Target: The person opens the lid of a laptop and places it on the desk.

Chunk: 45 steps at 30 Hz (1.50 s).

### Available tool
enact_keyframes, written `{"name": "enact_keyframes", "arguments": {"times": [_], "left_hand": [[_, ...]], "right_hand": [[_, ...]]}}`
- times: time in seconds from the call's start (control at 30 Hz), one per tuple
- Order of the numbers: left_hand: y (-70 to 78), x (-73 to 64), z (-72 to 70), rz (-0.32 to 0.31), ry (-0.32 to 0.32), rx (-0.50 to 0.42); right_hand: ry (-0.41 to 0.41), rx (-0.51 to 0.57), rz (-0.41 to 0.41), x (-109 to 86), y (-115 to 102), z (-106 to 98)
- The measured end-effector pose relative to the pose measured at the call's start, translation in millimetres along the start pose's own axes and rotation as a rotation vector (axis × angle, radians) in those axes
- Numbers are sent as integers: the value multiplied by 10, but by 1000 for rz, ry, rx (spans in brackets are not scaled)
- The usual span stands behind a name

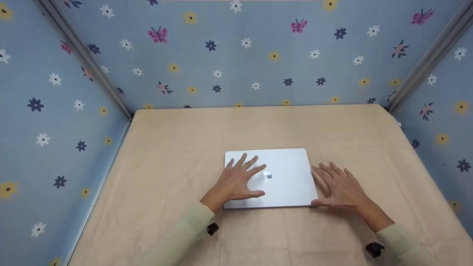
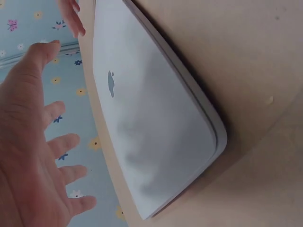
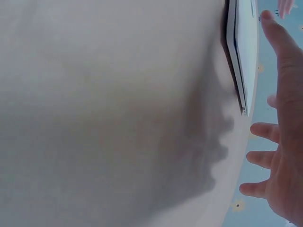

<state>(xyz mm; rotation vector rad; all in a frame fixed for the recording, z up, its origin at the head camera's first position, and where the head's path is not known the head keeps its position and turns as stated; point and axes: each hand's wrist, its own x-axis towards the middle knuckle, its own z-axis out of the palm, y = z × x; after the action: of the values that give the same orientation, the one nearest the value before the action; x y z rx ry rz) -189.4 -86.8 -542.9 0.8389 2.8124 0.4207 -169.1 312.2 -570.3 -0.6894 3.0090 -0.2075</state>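
A closed silver laptop with a dark logo on its lid lies flat on the cloth-covered table. Over the left part of the lid hovers my left hand, fingers spread wide and holding nothing. The left wrist view shows a gap between that hand and the laptop, with the hand's soft shadow on the lid. At the laptop's right edge is my right hand, its fingers extended and its thumb overlapping the near right corner in the head view. In the right wrist view this hand is raised above the cloth, casting a shadow.
A beige cloth covers the table under the laptop. Blue panels with flowers and butterflies stand behind and on both sides, joined by grey metal posts. A dark wrist device sits at the right sleeve.
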Motion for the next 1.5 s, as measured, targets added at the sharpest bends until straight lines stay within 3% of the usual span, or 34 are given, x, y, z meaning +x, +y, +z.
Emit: {"name": "enact_keyframes", "arguments": {"times": [0.73,1.1,1.5], "left_hand": [[121,67,276,-29,-105,-26],[140,37,284,-45,-149,-44],[212,67,291,-41,-143,52]], "right_hand": [[-51,59,41,-41,-12,140],[-46,47,33,-36,-15,173],[-47,48,32,-45,-36,186]]}}
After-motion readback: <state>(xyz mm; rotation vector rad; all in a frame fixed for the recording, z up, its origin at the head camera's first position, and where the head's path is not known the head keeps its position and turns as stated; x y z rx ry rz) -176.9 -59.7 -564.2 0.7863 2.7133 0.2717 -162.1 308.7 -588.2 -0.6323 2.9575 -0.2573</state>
